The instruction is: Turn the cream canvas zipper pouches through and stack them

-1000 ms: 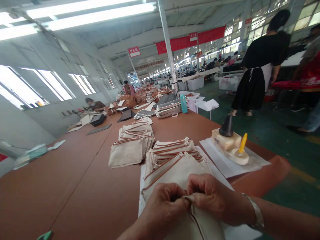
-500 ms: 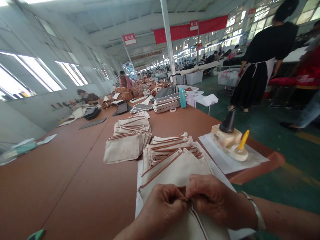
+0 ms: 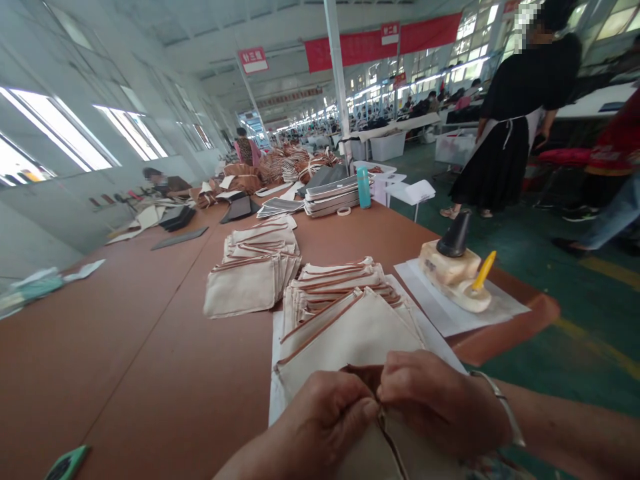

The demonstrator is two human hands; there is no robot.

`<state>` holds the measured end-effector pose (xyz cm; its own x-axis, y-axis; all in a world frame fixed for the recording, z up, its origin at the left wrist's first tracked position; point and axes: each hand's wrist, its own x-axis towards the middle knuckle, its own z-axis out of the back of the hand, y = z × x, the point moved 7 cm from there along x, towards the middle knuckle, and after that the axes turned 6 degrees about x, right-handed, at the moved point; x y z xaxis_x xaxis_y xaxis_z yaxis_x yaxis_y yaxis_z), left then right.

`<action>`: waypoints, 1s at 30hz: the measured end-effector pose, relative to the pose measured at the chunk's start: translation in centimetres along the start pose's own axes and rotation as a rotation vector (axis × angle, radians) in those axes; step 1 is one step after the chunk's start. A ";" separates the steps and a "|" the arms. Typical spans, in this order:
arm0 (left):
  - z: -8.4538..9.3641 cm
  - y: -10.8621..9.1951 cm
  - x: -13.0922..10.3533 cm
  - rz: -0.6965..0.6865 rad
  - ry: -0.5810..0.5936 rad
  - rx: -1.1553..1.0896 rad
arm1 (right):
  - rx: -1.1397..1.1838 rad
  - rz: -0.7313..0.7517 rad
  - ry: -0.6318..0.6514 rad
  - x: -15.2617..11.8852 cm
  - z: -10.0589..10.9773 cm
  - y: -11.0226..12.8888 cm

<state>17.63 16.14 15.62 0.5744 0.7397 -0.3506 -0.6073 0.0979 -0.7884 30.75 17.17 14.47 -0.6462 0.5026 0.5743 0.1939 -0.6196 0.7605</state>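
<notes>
Both hands pinch the brown-edged seam of a cream fabric piece [image 3: 367, 448] at the front of the table. My left hand [image 3: 325, 417] grips the seam with thumb and forefinger from the left. Close against it, my right hand [image 3: 440, 400], with a bracelet at the wrist, grips the same piece; its fingertips are partly hidden. A brown inner side shows between the hands. Just beyond them lies a stack of cream fabric pieces [image 3: 350, 330] with brown edging, on white paper. A second stack [image 3: 243, 287] of similar pieces sits to its left.
On the right, a pale block with a black cone [image 3: 454, 235] and a yellow-handled tool [image 3: 484, 270] stands on white paper [image 3: 443, 320]. A turquoise bottle [image 3: 363, 187], tape roll [image 3: 344, 211] and grey panels [image 3: 330, 198] lie farther back. A green object [image 3: 69, 463] lies front left. A person [image 3: 510, 120] stands at right.
My left hand has shifted slightly down, and more of the brown inner side shows between my hands. The view has tilted a little. The standing person at right has turned slightly.
</notes>
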 end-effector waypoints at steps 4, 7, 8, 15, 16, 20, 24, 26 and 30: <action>0.2 -1.1 -0.4 -0.089 -0.018 0.212 | 0.441 -0.477 0.002 -0.3 0.5 -2.3; 0.1 -0.9 -0.2 -0.092 -0.035 0.256 | 0.435 -0.566 0.094 0.3 0.6 -2.7; 0.1 -0.8 -0.2 -0.092 -0.040 0.258 | 0.429 -0.560 0.137 0.5 0.5 -2.7; 0.6 -2.2 -0.3 -0.228 -0.176 0.384 | 0.327 -0.407 0.265 2.1 0.4 -1.7; 0.8 -2.3 -0.4 -0.250 -0.227 0.400 | 0.274 -0.366 0.260 2.4 0.6 -1.3; 1.0 -2.1 -0.5 -0.319 -0.377 0.383 | 0.105 -0.280 0.191 2.6 0.6 -0.5; 0.5 -1.2 -0.3 -0.201 -0.382 0.308 | 0.121 -0.288 0.068 2.2 -0.2 -1.1; 0.5 -0.4 -0.3 -0.056 -0.338 0.147 | 0.055 -0.239 -0.012 2.1 -0.1 -1.0; 0.3 0.4 -0.4 0.160 -0.114 -0.183 | 0.003 -0.237 -0.023 2.1 0.5 -0.9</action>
<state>17.04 16.04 15.61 0.4075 0.8071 -0.4272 -0.5703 -0.1405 -0.8094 29.55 19.04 15.16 -0.6570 0.6476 0.3860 0.0409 -0.4806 0.8760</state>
